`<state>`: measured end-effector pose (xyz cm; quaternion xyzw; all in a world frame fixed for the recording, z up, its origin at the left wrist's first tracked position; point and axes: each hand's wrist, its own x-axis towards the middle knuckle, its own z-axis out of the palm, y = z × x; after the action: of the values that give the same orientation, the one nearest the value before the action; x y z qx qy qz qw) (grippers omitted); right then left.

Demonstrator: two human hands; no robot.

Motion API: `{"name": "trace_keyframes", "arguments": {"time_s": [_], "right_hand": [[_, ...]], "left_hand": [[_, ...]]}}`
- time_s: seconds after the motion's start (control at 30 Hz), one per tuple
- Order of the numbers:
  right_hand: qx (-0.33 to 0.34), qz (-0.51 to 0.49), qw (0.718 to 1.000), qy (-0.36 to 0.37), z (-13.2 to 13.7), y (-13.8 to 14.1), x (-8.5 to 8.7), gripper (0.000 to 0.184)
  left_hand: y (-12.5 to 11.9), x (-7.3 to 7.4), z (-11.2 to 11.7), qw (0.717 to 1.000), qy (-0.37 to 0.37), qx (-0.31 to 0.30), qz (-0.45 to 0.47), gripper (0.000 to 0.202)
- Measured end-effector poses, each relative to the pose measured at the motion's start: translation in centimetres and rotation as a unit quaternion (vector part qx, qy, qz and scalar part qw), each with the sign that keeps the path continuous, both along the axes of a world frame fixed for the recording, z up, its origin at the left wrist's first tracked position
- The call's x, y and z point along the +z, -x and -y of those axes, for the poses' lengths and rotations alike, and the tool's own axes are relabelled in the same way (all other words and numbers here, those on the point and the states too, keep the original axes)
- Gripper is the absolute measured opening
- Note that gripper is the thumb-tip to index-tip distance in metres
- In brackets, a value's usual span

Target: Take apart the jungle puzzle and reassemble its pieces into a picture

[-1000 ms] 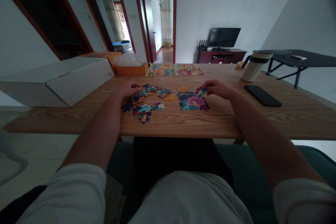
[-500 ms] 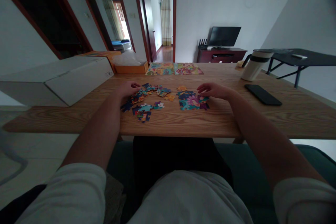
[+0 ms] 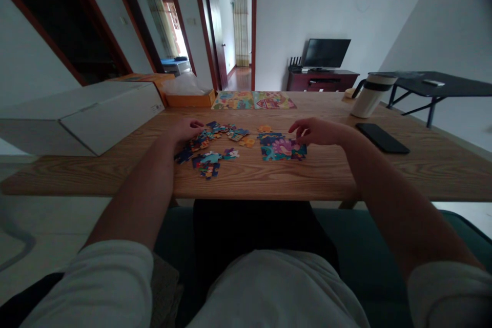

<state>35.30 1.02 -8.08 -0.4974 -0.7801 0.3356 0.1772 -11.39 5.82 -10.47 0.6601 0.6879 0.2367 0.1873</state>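
Several loose jigsaw pieces (image 3: 209,151) lie scattered on the wooden table (image 3: 346,174) in front of me. My left hand (image 3: 187,128) rests at the far left edge of that scatter, fingers curled down onto the pieces. A joined block of puzzle pieces (image 3: 282,149) lies to the right of the scatter. My right hand (image 3: 315,131) hovers over the block's right edge, fingers spread and bent, with nothing seen in them.
Two finished puzzles (image 3: 253,100) lie at the table's far edge. A white box (image 3: 84,115) and an orange box (image 3: 188,96) stand at the left. A mug (image 3: 369,96) and a black phone (image 3: 382,138) are at the right.
My right hand held a piece above the joined block's top right corner a second ago; the piece now lies with the block and the fingers have spread. My left hand has hardly moved.
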Motion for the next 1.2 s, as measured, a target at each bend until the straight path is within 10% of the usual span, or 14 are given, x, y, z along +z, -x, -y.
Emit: {"name": "trace_keyframes", "arguments": {"time_s": [0.47, 1.2], "right_hand": [[-0.17, 0.136, 0.958, -0.187, 11.0, -1.5, -5.8, 0.032], [-0.073, 0.087, 0.971, -0.211, 12.7, -1.4, -6.0, 0.032]], "left_hand": [[-0.3, 0.9, -0.1, 0.999, 0.009, 0.007, -0.051, 0.03], [-0.5, 0.7, 0.2, 1.0, 0.007, 0.006, -0.017, 0.029]]}}
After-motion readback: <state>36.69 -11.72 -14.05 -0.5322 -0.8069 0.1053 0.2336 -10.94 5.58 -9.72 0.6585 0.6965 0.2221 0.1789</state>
